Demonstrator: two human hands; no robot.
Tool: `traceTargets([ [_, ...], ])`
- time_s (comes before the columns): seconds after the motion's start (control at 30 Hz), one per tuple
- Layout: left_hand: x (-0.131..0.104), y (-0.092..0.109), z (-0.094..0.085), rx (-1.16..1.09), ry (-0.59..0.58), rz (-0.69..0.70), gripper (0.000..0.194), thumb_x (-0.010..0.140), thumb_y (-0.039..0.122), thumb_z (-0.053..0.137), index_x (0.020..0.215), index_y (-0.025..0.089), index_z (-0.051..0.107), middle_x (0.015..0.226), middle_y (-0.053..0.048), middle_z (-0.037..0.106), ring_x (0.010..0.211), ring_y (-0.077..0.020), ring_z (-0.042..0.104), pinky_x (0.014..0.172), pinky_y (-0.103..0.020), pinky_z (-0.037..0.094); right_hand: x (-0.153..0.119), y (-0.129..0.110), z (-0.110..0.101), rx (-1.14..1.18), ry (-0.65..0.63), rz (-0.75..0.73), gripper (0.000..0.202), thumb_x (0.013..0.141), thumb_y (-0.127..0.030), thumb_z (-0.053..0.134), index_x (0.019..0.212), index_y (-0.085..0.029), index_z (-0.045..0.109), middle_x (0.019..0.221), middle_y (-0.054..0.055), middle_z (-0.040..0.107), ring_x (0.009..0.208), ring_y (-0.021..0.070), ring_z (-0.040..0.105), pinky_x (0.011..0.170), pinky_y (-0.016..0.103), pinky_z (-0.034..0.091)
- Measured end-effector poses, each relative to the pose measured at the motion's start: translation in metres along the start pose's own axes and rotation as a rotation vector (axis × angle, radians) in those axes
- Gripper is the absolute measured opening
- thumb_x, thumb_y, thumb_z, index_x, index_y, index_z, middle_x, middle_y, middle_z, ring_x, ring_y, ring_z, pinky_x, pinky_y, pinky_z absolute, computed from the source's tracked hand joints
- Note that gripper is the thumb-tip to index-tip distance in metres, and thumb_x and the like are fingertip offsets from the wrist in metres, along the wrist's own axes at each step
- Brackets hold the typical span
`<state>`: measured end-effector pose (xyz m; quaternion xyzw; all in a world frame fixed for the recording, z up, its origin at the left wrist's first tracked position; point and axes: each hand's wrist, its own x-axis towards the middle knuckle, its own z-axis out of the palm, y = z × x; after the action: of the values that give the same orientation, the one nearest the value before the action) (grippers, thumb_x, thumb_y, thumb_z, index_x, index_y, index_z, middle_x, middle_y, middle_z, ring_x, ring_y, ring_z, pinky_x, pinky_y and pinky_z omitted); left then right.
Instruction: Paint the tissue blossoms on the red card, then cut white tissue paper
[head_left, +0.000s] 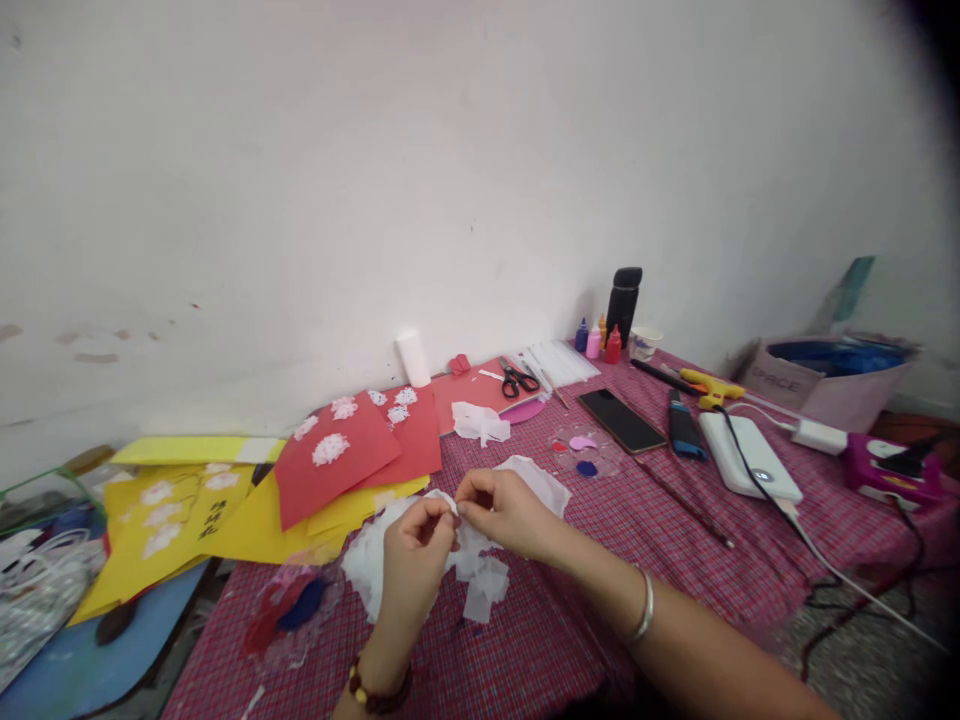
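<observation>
My left hand (418, 550) and my right hand (501, 508) meet fingertip to fingertip above the table. Both are closed in a pinch on a small bit of white tissue paper, mostly hidden by the fingers. Beneath and around them lie crumpled sheets of white tissue paper (365, 567) and torn tissue pieces (486, 588). Another tissue sheet (538, 482) lies behind my right hand. To the left are red cards (360, 475) with pale flower shapes on them, overlapping yellow paper (262, 525).
Scissors (517, 380) lie on red card at the back. A paint palette (289, 610) sits front left, a phone (621, 420) and brush (686, 503) right. Beyond are a power bank (750, 458), yellow glue gun (711, 386), paint bottles (613, 345) and black flask (624, 305).
</observation>
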<state>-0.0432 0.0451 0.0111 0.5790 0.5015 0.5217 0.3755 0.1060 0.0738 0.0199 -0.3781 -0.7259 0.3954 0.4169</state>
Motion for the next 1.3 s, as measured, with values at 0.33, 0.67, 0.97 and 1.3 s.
traceTargets([
  [0.33, 0.0001, 0.0037, 0.0001, 0.025, 0.002, -0.004, 0.016, 0.072, 0.028, 0.06, 0.061, 0.017, 0.059, 0.052, 0.003, 0.053, 0.051, -0.0123, 0.049, 0.052, -0.022, 0.039, -0.0002, 0.0006, -0.0007, -0.054, -0.009, -0.006, 0.009, 0.076, -0.013, 0.055, 0.075, -0.016, 0.063, 0.062, -0.003, 0.058, 0.057, 0.009, 0.049, 0.051, 0.018, 0.033],
  [0.67, -0.0011, 0.0039, 0.0001, -0.02, -0.025, -0.007, 0.014, 0.073, 0.028, 0.059, 0.064, 0.017, 0.059, 0.055, 0.002, 0.055, 0.051, -0.0129, 0.052, 0.053, -0.023, 0.041, 0.0001, -0.0003, -0.0017, -0.006, -0.015, 0.007, 0.008, 0.076, -0.013, 0.055, 0.074, -0.016, 0.062, 0.062, -0.003, 0.056, 0.056, 0.0087, 0.047, 0.05, 0.018, 0.033],
  [0.97, -0.0015, 0.004, 0.0027, -0.004, -0.025, -0.013, 0.014, 0.073, 0.027, 0.06, 0.064, 0.017, 0.055, 0.055, 0.003, 0.053, 0.051, -0.0121, 0.052, 0.052, -0.022, 0.04, 0.0003, -0.001, -0.0025, -0.004, -0.011, 0.003, 0.01, 0.074, -0.012, 0.053, 0.074, -0.016, 0.062, 0.063, -0.003, 0.058, 0.058, 0.0094, 0.049, 0.052, 0.019, 0.034],
  [1.3, 0.0012, 0.0024, 0.0004, -0.356, 0.009, -0.174, 0.018, 0.071, 0.032, 0.064, 0.067, 0.015, 0.06, 0.061, -0.001, 0.058, 0.052, -0.012, 0.052, 0.049, -0.024, 0.045, 0.0003, -0.005, -0.0047, -0.012, -0.008, -0.013, 0.011, 0.074, -0.013, 0.051, 0.073, -0.017, 0.061, 0.064, -0.002, 0.056, 0.059, 0.0099, 0.048, 0.054, 0.02, 0.034],
])
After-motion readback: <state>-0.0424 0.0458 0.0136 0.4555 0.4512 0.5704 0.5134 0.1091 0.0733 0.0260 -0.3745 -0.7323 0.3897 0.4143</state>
